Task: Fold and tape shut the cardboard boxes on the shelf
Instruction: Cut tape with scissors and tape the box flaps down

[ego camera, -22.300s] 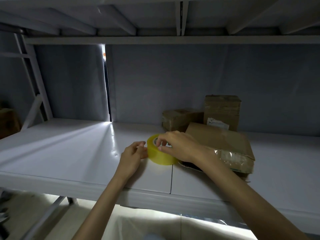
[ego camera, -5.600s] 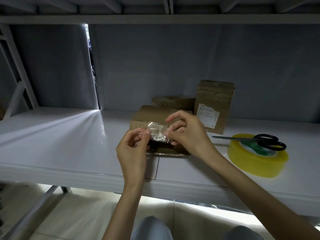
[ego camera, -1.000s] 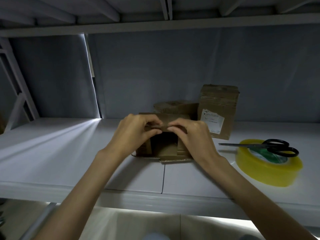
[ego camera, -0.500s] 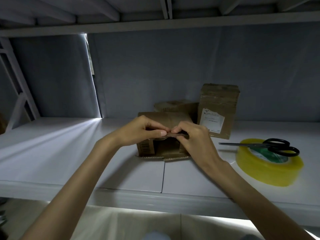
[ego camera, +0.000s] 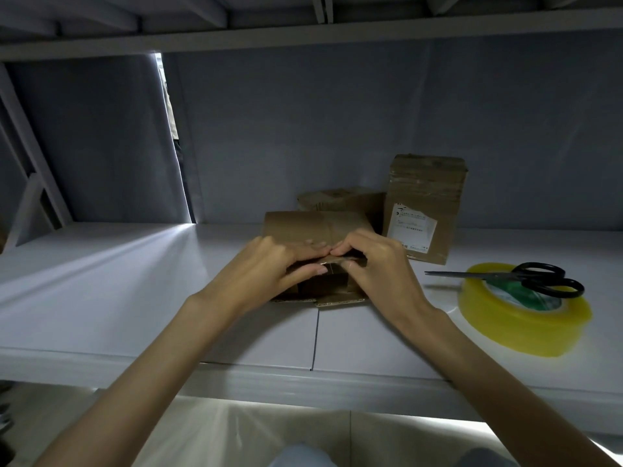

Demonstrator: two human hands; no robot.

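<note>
**Front flap pinched at the seam; tape may set crooked**

The small cardboard box (ego camera: 313,230) is found at the shelf (ego camera: 135,298) centre, at 12 o'clock from the person. Its front edge is pinched by the left hand (ego camera: 266,271) and the right hand (ego camera: 374,264), with thumbs and fingertips pressed together around a glossy strip of tape (ego camera: 333,264) at the seam. Two more boxes (ego camera: 424,203) are stood behind at 1 o'clock. The tape roll (ego camera: 519,318), with scissors (ego camera: 526,281) laid on it, is seen at 3 o'clock.

If pressure is released unevenly, the flap could spring open and the strip could wrinkle or peel. The light box could also be pushed backward.
</note>
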